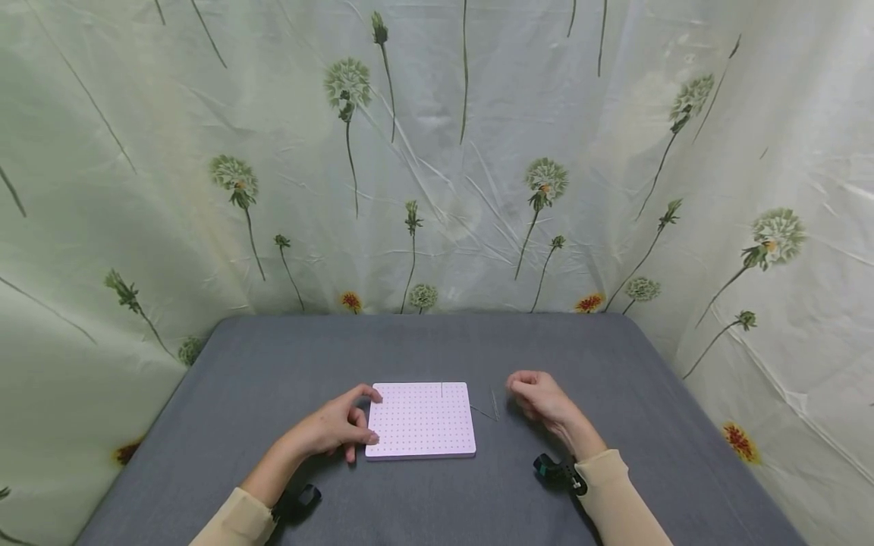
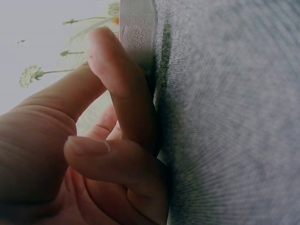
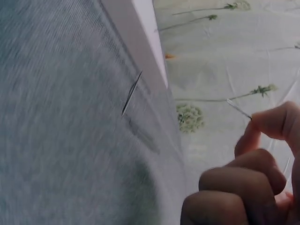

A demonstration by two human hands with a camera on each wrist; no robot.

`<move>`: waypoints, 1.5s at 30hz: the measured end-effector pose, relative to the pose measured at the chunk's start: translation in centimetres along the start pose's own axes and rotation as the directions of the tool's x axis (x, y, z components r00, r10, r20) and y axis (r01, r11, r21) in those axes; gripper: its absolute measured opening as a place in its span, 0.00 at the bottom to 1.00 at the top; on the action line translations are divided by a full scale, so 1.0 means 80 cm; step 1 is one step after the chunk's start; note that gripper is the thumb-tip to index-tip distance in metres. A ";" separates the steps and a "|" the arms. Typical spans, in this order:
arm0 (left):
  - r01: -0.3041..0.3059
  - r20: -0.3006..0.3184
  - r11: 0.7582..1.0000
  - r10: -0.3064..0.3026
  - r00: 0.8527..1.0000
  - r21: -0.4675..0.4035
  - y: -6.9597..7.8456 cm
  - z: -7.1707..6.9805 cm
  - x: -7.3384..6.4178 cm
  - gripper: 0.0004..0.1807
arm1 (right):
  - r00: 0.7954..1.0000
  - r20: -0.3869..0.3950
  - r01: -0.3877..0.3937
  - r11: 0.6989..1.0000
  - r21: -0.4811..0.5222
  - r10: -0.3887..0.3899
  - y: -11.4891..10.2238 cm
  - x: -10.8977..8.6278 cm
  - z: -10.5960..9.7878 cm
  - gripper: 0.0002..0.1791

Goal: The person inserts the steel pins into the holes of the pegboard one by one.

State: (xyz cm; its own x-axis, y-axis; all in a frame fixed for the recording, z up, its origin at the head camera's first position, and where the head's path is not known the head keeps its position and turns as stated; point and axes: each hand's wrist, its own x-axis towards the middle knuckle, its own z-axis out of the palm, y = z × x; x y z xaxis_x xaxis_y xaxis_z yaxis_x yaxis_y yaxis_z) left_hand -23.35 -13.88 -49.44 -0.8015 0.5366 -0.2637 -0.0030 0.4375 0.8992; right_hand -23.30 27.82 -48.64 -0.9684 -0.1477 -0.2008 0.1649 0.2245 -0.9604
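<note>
Left hand [image 1: 331, 425]: thumb, forefinger apart, touching left edge of pegboard [image 1: 419, 425]. Off board's right edge, loose needles [image 1: 495, 406] on desk [image 1: 423, 500], forming V. Right hand [image 1: 546, 402]: fingertips clamped on held needle [image 3: 240, 109], above desk, pointing left, slanting down.

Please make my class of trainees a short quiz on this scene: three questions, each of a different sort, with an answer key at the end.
1. In the right wrist view, what does the right hand pinch?
2. True or false: the left hand touches the board.
3. Seen in the head view, the board's face is: a) round; b) triangular; c) rectangular.

Key
1. A thin pin.
2. True; its fingers rest at the board's left edge.
3. c
</note>
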 end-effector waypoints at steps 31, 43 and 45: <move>-0.011 0.003 1.000 0.011 1.000 -0.008 -0.002 -0.001 0.001 0.33 | 0.933 -0.230 0.273 0.961 -0.049 -0.277 -0.027 0.016 0.068 0.04; -0.005 -0.001 1.000 0.005 1.000 -0.014 -0.003 0.000 0.001 0.34 | 0.938 -0.194 0.279 0.958 -0.061 -0.286 -0.015 0.029 0.103 0.03; -0.006 -0.002 1.000 0.006 1.000 -0.014 -0.003 0.000 0.001 0.34 | 0.940 -0.190 0.277 0.958 -0.068 -0.285 -0.014 0.031 0.105 0.03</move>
State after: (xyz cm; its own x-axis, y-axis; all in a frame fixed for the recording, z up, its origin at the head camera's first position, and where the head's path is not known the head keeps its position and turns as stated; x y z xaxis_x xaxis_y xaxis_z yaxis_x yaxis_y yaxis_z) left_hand -23.41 -13.96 -49.68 -0.8025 0.5380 -0.2580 -0.0067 0.4243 0.9055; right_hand -24.34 19.07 -49.66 -0.9924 -0.0201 0.1217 -0.1230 0.2398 -0.9630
